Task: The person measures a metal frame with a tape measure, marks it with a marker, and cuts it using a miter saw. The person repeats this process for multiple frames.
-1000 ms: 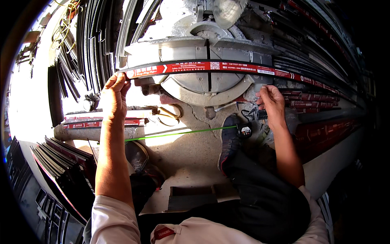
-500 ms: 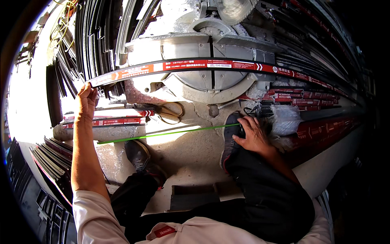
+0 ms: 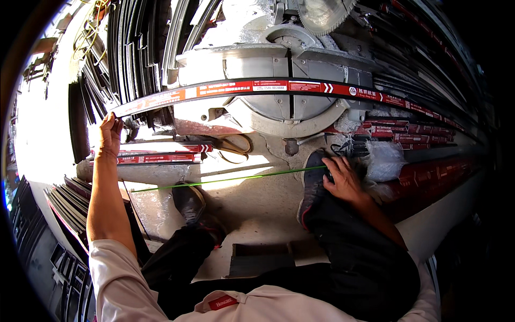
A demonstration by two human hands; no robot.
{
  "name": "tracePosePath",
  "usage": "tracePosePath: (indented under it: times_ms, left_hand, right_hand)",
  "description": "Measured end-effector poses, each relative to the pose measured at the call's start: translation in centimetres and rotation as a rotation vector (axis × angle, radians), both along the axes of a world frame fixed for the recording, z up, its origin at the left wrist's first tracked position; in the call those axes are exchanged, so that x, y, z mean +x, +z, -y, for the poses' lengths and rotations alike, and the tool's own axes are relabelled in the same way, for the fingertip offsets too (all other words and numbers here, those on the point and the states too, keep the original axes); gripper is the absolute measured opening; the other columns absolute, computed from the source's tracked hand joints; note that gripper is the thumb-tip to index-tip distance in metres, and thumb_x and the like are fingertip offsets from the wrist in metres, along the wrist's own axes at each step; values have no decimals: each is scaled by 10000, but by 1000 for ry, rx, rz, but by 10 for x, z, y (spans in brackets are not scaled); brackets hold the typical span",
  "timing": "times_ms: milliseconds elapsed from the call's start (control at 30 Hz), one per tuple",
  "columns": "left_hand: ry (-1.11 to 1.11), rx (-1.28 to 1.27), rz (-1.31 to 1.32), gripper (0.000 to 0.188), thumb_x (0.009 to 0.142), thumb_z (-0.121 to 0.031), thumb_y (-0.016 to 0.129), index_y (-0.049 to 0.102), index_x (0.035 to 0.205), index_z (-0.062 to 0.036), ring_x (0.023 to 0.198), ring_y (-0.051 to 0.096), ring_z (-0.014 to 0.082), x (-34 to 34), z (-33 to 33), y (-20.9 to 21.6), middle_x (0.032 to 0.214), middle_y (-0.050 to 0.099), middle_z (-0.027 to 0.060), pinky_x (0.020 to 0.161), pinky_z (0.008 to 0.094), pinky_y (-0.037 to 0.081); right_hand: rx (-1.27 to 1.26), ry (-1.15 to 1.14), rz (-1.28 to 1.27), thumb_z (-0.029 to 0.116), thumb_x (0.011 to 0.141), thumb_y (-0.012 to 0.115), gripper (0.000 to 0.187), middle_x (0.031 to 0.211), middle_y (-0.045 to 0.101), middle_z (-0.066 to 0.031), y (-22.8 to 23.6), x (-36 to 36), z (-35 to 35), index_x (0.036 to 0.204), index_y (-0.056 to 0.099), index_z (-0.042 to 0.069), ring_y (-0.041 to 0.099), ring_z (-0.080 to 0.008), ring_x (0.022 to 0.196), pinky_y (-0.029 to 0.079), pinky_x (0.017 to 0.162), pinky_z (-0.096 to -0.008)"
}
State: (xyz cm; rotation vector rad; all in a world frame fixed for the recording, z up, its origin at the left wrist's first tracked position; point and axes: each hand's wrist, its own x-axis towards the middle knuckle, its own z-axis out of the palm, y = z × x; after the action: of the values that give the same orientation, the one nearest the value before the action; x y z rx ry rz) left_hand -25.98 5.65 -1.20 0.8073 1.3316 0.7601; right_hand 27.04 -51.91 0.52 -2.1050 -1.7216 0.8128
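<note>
A long dark metal profile with a red-and-white printed film lies across the grey base of a mitre saw. My left hand is closed on the profile's left end, thumb and fingers pinching it. Over my right shoe, my right hand is curled round a dark tape measure, its case mostly hidden by the fingers. From it the green tape blade stretches left, above the floor, past my left shoe. The blade's free end hangs below my left wrist, apart from the profile.
The toothed saw blade is raised behind the base. Dark profiles stack at back left, others at left. Red-wrapped profiles and crumpled clear plastic lie at right. Short red-labelled pieces rest near the saw.
The profile has slid left across the saw base, with my left hand on its end. The whole view has shifted slightly. My right hand still holds the extended tape.
</note>
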Motion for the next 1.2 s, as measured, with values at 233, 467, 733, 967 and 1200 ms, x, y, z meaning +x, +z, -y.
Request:
tracePosePath:
  times_ms: [233, 467, 733, 967, 1200]
  left_hand:
    - [43, -10, -34, 94, 1038, -93, 688, 732, 1120, -75, 930, 734, 174, -26, -7, 1, 1001, 758, 38, 884, 307, 649]
    - [64, 8, -32, 87, 1021, -74, 703, 741, 1099, -72, 926, 728, 176, -36, -15, 4, 987, 752, 34, 905, 331, 640]
    - [26, 1, -13, 116, 1034, -109, 708, 724, 1145, -79, 994, 707, 182, -59, -19, -4, 1061, 743, 42, 948, 330, 612]
    - [24, -1, -237, 265, 1025, -166, 733, 705, 1267, -64, 1025, 682, 188, -34, -12, 8, 1077, 734, 38, 1028, 404, 550]
    - [-244, 374, -1108, 456, 965, -267, 781, 715, 1339, -14, 1131, 717, 235, -31, -23, 29, 1253, 762, 129, 1035, 334, 531]
  right_hand:
    - [44, 24, 18, 71, 801, 747, 526, 1184, 649, -185, 16, 5, -8, 1316, 648, 24, 617, -402, 1112, 533, 967, -477]
    - [21, 30, 5, 40, 773, 733, 506, 1136, 662, -182, 37, 13, -17, 1273, 658, 16, 628, -404, 1054, 540, 936, -482]
    - [6, -13, -6, 14, 780, 704, 457, 1102, 664, -198, 62, 27, -31, 1235, 662, -1, 627, -423, 1037, 543, 926, -485]
    - [0, -59, 90, 66, 816, 706, 440, 1127, 677, -183, 98, 53, -62, 1252, 666, 20, 642, -406, 1064, 549, 920, -490]
    - [61, -45, 93, 49, 833, 691, 441, 1152, 683, -190, 115, 69, -107, 1271, 659, 15, 645, -401, 1097, 541, 965, -473]
